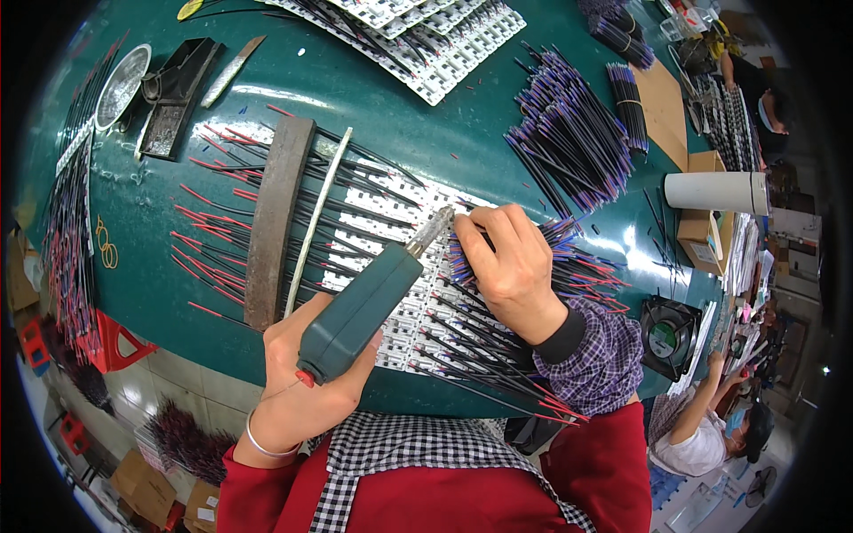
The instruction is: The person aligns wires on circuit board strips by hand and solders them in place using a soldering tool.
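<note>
My left hand grips a green-handled soldering iron whose metal tip points at a white strip of circuit boards on the green table. My right hand pinches thin black wires with red and blue ends right at the tip. Those wires lie in a row across the boards. A brown bar and a pale rod lie across the wires on the left.
A bundle of purple-tipped wires lies at the right, more board strips at the back. A metal dish and dark stand sit far left. A white tube, cardboard boxes and a small fan are at the right, near another person.
</note>
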Tool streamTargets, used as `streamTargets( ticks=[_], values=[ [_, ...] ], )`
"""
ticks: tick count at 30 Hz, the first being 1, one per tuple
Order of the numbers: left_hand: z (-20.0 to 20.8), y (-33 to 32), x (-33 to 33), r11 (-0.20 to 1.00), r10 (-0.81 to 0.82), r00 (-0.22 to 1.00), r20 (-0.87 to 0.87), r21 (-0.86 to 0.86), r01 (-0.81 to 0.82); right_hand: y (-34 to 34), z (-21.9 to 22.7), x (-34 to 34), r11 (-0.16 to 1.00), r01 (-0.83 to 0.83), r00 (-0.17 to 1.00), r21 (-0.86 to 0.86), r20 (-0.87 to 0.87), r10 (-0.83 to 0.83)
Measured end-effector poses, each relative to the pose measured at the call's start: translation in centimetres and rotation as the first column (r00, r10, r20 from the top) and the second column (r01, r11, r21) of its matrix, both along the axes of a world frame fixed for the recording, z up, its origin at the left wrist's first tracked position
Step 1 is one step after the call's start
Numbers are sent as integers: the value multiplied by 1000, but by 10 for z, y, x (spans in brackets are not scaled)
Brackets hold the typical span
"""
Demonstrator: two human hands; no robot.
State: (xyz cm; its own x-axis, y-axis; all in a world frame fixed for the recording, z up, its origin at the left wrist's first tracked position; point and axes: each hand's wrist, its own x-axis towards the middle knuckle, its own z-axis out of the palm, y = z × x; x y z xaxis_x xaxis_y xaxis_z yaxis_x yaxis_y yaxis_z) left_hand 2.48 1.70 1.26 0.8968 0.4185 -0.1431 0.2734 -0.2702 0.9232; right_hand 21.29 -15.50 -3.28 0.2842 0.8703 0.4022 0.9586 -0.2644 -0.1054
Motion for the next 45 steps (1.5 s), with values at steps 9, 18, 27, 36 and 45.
streamTargets(
  ticks=[9,18,27,36,45],
  values=[
    [-2,1,0,1000,-25,999,38,5,25,0,1,0,1000,8,1000,-23,2,-8],
    [-3,-7,-18,948,256,964,77,-215,-235,-1,2,0,1000,8,1000,-30,4,-8],
    [-20,-3,-38,957,209,971,113,-229,-179,-13,39,-11,990,42,998,134,-54,-35],
    [-7,-14,-30,930,276,961,22,-259,-261,-12,8,-12,999,33,999,25,-43,-32],
    [-12,-13,-31,986,163,980,116,14,-166,-7,5,-20,999,-34,999,-13,-19,34]
  ],
)
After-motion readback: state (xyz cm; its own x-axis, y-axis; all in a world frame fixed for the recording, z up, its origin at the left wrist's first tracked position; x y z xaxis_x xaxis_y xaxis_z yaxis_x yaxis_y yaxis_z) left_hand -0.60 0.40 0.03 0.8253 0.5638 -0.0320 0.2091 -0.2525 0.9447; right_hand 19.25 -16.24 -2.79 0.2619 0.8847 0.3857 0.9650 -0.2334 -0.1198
